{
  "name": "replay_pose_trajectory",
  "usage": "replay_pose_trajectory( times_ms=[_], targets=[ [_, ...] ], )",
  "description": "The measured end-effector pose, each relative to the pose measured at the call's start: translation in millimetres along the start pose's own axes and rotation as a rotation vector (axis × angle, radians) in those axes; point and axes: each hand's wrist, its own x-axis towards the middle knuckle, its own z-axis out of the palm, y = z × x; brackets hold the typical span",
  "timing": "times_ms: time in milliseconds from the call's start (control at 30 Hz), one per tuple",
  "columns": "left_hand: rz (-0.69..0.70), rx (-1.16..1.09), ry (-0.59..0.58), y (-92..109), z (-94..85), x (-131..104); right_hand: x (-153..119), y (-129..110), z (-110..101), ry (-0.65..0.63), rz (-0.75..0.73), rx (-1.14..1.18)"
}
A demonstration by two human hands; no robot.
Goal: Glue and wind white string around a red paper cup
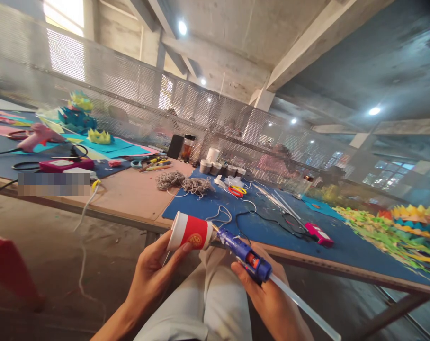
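Observation:
Tilted on its side above my lap, a red and white paper cup point(197, 232) is held in my left hand point(158, 265), thumb on the near side. My right hand point(261, 289) grips a blue hot glue gun point(241, 251), with a long translucent glue stick point(303, 308) sticking out of its back end. The gun's nozzle points at the cup's base and is at or very near it; I cannot tell whether they touch. Behind the cup, a thin white cord point(224, 215) lies on the blue mat point(201, 208).
Bundles of grey cord point(184, 183), red and yellow scissors point(237, 190) and several stacked cups point(222, 169) sit on the table. A pink glue gun point(40, 137) lies left, paper strips point(374, 237) right. A perforated metal screen point(129, 90) runs behind, with people beyond it.

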Motion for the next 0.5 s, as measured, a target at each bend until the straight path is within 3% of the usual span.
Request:
replay_pose_trajectory(
  times_ms=[233, 500],
  targets=[
    [0.02, -0.017, -0.047, -5.8, -4.1, 1.5, 0.2, 0.5, 0.4, -0.003, 0.008, 0.009],
    [-0.104, -0.096, 0.014, 6.6, 6.6, 0.0, -4.0, -5.6, -2.9, 0.025, 0.056, 0.065]
  ],
)
